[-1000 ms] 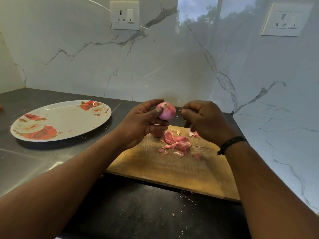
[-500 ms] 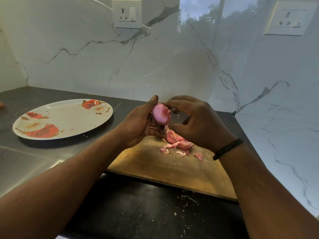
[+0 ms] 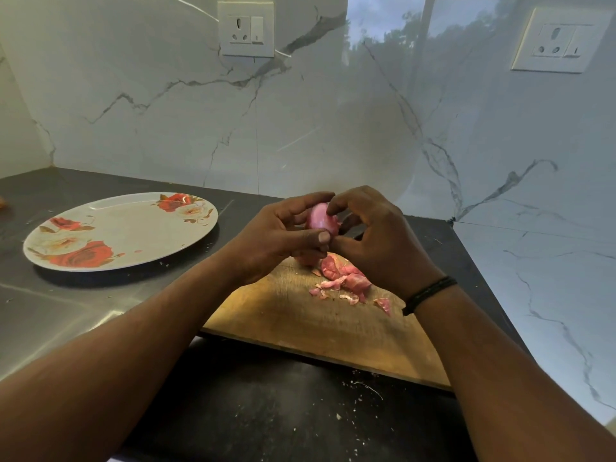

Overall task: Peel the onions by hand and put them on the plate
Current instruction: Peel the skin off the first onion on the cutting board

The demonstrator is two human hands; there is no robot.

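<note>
A small pink onion [image 3: 319, 221] is held above the far end of the wooden cutting board [image 3: 320, 325]. My left hand [image 3: 276, 238] grips it from the left, thumb across its lower side. My right hand [image 3: 376, 241] curls round it from the right, with fingertips on its top. Most of the onion is hidden by my fingers. A heap of pink onion skins [image 3: 346, 281] lies on the board below my hands. Another pink piece [image 3: 305, 259] shows just under my left hand. The white plate with red roses [image 3: 120, 230] sits to the left and holds no onion.
The board lies on a dark countertop [image 3: 266, 411] strewn with small crumbs. A steel surface [image 3: 50, 315] runs along the left under the plate. Marble walls close the corner behind and to the right, with two sockets [image 3: 246, 30] high up.
My right hand has closed in from beside the onion and now wraps round it. Both hands have turned the onion between them, staying over the far end of the board.
</note>
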